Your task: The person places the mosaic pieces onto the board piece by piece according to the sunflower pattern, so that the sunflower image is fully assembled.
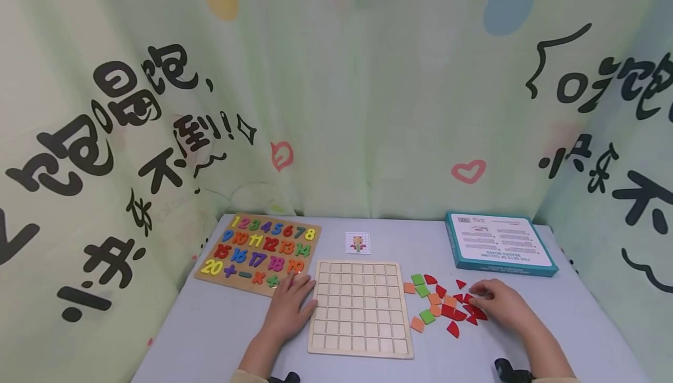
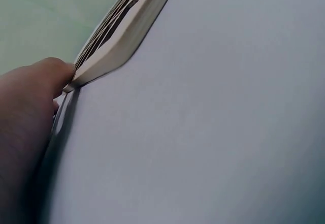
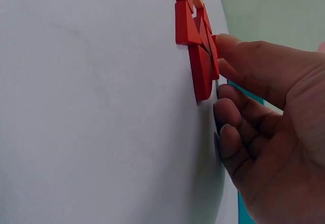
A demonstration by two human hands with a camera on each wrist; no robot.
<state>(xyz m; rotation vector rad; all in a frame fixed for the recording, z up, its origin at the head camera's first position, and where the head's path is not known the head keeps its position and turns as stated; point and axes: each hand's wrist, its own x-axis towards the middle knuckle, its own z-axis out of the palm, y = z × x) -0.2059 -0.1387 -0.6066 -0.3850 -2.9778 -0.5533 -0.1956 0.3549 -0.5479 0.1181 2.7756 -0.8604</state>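
Observation:
My left hand lies at the left edge of the wooden grid board, its thumb touching the rim. Its other fingers reach toward the lower corner of the number puzzle board. In the left wrist view the thumb meets the board's corner. My right hand is at the right side of a loose group of flat pieces. There its thumb and index finger touch a red piece; whether they pinch it is unclear. More red pieces, orange pieces and green pieces lie beside the grid board.
A small card with a coloured pattern lies behind the grid board. At the back right is a teal-edged box with a white printed face. Printed curtains hang behind and beside the white table.

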